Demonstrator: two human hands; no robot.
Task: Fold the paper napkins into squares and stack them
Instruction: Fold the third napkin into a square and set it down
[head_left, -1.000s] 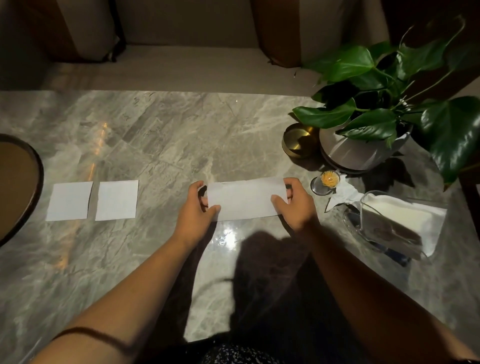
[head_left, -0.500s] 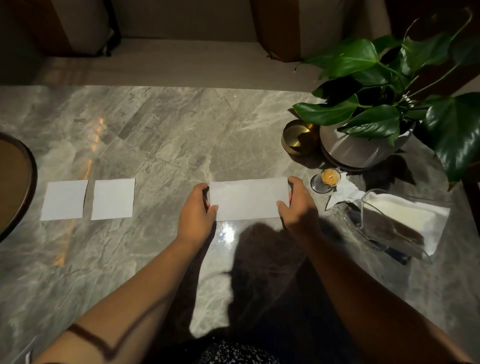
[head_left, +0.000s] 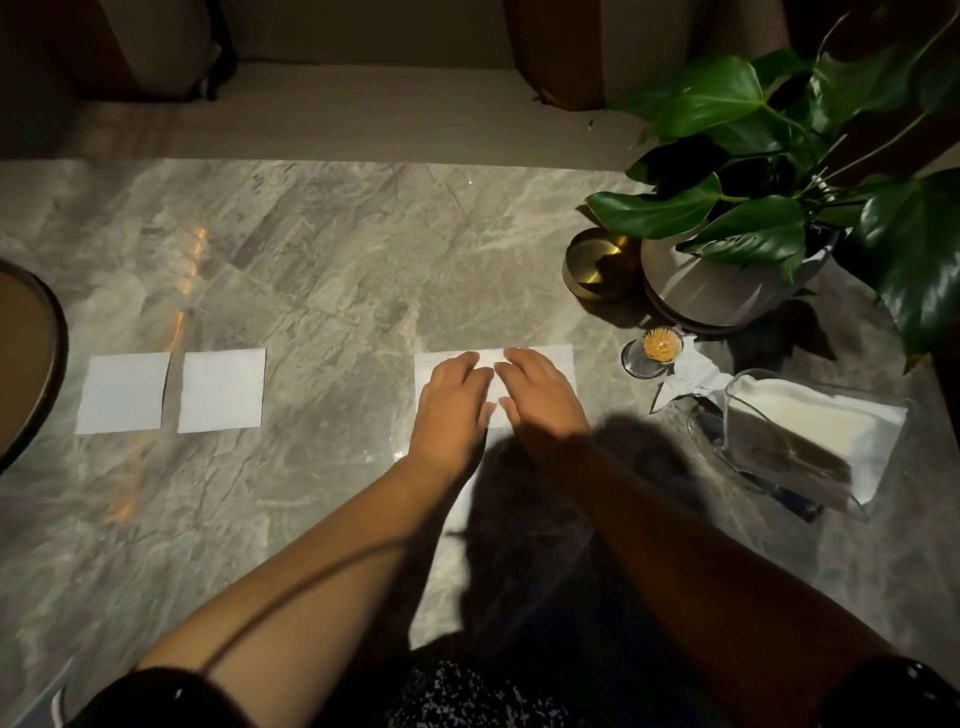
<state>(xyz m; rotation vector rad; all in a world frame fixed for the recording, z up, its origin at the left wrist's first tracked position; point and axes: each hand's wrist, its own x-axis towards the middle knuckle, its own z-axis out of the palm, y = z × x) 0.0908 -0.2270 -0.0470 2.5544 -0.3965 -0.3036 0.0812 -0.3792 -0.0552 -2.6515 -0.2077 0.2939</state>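
Note:
A white napkin folded into a long rectangle (head_left: 558, 364) lies flat on the grey marble table (head_left: 332, 270) in front of me. My left hand (head_left: 451, 410) and my right hand (head_left: 540, 402) rest palm-down on its middle, side by side, fingers spread and pressing the paper flat. Most of the napkin is hidden under the hands. Two folded white squares lie side by side at the left, one (head_left: 123, 393) next to the other (head_left: 221, 389), not stacked. A clear holder with unfolded napkins (head_left: 810, 441) lies at the right.
A potted plant (head_left: 727, 280) with big green leaves stands at the back right, a brass bowl (head_left: 597, 265) beside it. A small glass of toothpicks (head_left: 655, 349) sits just right of the napkin. A round dark tray (head_left: 31, 353) pokes in at the left edge.
Both hands left the napkin's two short ends and came together over its middle, now lying flat on it. The napkin has stayed in place.

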